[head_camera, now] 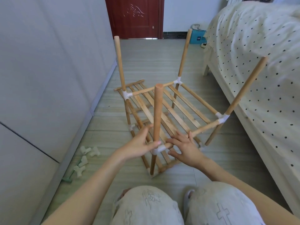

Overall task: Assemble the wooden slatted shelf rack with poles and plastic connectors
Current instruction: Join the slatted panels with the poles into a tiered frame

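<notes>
At the bottom edge, the person's knees in pale patterned trousers frame the view, with a grey slipper between them. Just beyond, on the tiled floor, stands the partly built rack. The left hand reaches to the nearest upright pole with fingers spread and nearly straight, fingertips touching the pole just above the near white connector; it pinches nothing that can be seen. The right hand lies with fingers splayed over the front horizontal pole, thumb below it, close beside the same connector; whether the fingers actually close round the pole cannot be told.

To the left, near the grey wall panel, several loose white connectors lie on the floor beside a pale green tool, of which little shows.

Further in, slatted panels lie within the frame. Three more uprights rise from white corner connectors: the right pole leaning towards the bed, the far left pole and the far right pole.

Beyond them stand a blue box and a dark red door.
</notes>
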### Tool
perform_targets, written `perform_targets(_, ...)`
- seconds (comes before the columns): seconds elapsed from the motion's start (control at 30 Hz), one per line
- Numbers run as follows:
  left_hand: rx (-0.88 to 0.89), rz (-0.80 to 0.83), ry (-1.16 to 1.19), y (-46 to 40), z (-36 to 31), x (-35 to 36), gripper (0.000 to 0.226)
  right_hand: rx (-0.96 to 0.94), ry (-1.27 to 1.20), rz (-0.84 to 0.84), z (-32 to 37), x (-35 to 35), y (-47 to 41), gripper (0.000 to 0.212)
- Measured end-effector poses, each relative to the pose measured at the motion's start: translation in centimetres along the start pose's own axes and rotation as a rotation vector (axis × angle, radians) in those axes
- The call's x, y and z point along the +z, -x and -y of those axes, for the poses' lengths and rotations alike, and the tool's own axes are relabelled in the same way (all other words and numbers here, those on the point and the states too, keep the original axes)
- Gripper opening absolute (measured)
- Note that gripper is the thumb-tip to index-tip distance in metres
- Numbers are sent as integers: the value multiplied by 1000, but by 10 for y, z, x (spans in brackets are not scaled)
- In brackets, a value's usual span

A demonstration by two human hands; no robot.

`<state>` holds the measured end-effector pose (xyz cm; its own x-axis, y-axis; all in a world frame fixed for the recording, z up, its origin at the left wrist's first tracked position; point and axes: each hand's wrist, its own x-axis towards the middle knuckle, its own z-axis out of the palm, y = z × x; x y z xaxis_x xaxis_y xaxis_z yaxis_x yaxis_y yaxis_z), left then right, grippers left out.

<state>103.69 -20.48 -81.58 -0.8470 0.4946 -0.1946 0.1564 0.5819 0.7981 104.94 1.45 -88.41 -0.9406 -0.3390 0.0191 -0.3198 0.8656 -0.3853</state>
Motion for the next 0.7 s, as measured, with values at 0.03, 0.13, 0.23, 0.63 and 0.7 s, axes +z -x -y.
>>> perform_targets(0.03,-18,23,-115,-1,10,-2,76,2,-63,-46,-3,0,2,40)
perform_targets(0.13,-61,45,-451,-8,29,1,83,49,-241,-98,-16,-12,6,30)
perform_targets(0.23,-62,1,-598,-22,40,8,80,166,-409,-11,-33,-37,7,30)
perform_targets(0.63,29,-119,-779,-90,37,14,46,392,-667,-188,-69,-49,30,78)
perform_targets(0.7,78,-227,-805,-92,32,20,40,451,-648,-189,-78,-48,28,85)
